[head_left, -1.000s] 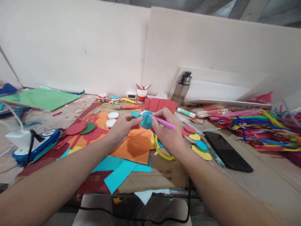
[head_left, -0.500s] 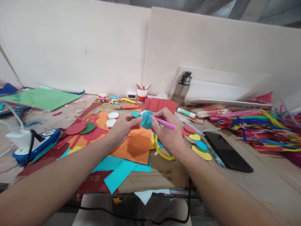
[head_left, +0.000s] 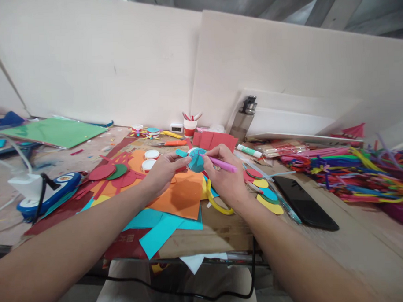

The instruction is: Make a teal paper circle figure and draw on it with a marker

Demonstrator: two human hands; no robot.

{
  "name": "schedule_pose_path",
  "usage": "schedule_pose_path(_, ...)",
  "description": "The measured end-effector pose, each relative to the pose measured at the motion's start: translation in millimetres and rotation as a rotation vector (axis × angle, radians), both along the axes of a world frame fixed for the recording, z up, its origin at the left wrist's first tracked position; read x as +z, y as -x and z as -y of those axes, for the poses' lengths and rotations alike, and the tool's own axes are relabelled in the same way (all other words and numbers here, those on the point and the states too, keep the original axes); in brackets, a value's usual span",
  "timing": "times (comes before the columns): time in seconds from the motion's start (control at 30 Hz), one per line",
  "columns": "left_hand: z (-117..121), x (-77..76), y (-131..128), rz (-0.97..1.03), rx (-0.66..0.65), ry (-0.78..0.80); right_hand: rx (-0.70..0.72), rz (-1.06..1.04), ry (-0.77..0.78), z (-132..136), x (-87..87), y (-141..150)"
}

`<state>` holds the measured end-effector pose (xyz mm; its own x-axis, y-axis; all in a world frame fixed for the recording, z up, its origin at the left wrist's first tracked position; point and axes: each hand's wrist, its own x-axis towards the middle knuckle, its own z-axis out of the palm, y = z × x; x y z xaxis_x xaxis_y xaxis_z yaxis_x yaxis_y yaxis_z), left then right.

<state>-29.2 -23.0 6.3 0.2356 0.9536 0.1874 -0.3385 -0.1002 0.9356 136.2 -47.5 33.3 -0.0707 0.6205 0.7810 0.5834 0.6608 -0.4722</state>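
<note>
My left hand [head_left: 163,171] is closed on a small round paper craft with a blue disc face [head_left: 195,162], its thumb pressing the disc's left edge. A blue paper strip [head_left: 181,153] sticks out past those fingers. In my right hand [head_left: 226,172] is a pink-purple pen [head_left: 223,164], its tip against the disc, where dark lines show. Orange paper [head_left: 181,198] lies below both hands, over blue paper pieces [head_left: 161,238]. Yellow-handled scissors [head_left: 219,206] lie partly hidden beneath my right hand.
White-topped cups [head_left: 149,165] and red paper discs [head_left: 101,171] stand or lie to the left. On the right are a black phone [head_left: 304,202], cut paper circles [head_left: 269,203] and many pipe cleaners [head_left: 351,174]. A grey bottle [head_left: 242,123] leans at the back. A blue power strip [head_left: 51,196] sits far left.
</note>
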Motion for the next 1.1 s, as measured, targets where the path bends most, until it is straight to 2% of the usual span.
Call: schedule_pose_path(1.1, 2.9, 6.4, -0.7, 0.031, 0.024, 0.044, -0.014, -0.059, 0.073, 0.7, 2.6, -0.8)
